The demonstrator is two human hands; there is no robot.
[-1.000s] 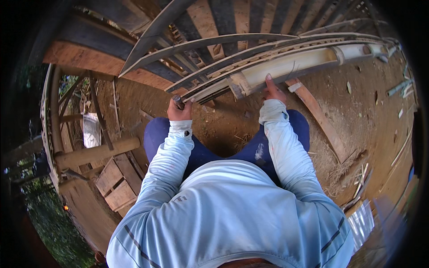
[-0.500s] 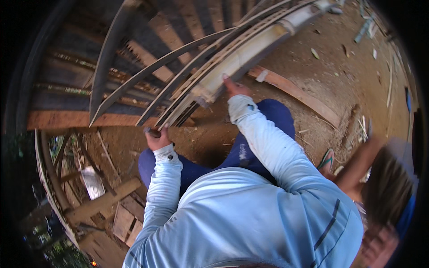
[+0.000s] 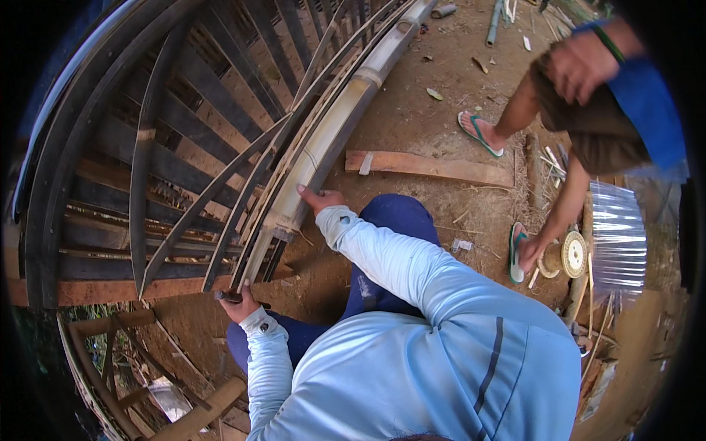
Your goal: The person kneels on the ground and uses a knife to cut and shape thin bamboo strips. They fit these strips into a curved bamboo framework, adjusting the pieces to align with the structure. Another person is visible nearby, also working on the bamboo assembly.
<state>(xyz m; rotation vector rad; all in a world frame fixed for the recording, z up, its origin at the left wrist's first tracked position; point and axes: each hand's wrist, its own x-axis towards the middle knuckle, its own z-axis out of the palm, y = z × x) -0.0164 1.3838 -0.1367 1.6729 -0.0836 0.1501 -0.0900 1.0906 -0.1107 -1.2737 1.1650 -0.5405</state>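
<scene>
I saw the left hand [image 3: 240, 306], lower left of the frame, curled round a dark tool [image 3: 226, 296]. Near the centre, the right hand [image 3: 322, 200] was partly closed on the edge of the split bamboo [image 3: 332, 131], which slanted up to the frame's top centre.

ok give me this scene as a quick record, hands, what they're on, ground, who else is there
left hand: closed around a short dark object, kind unclear
right hand: thumb against the split bamboo pole; fingers partly hidden
beyond the pole: curved dark strips over dark slats
ground: bare earth, with a reddish wooden board lying right of the pole
other person: at right, brown shorts, green-strapped flip-flops
far right: clear corrugated sheet
</scene>
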